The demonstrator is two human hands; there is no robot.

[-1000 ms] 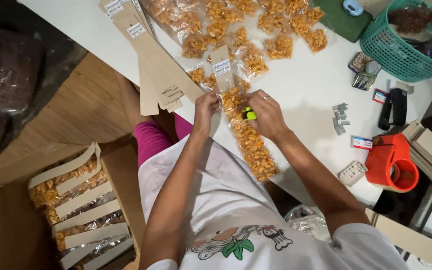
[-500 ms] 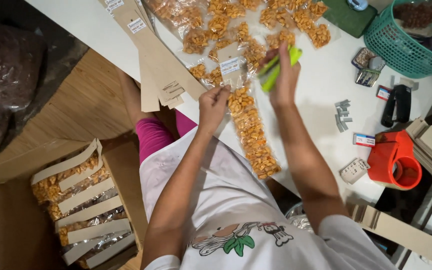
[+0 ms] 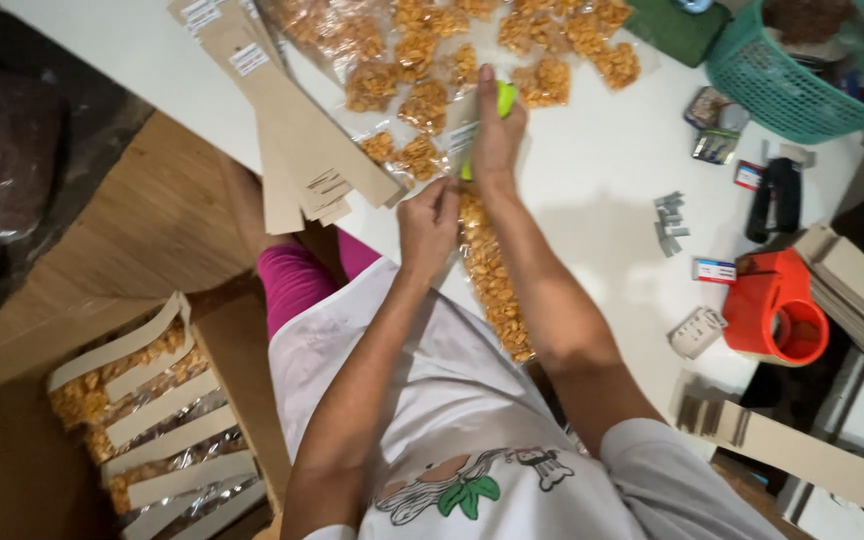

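green tool (image 3: 502, 100) half-hidden in right hand (image 3: 497, 140)

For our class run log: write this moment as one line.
left hand: pinches snack strip | right hand: grips green tool | surface: white table

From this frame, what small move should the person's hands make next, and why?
Probably bring the right hand, which holds a small lime-green tool over the loose snack packets, back to the long clear strip of orange snacks. The left hand pinches the strip's top end beside a cardboard header, seemingly awaiting fastening.
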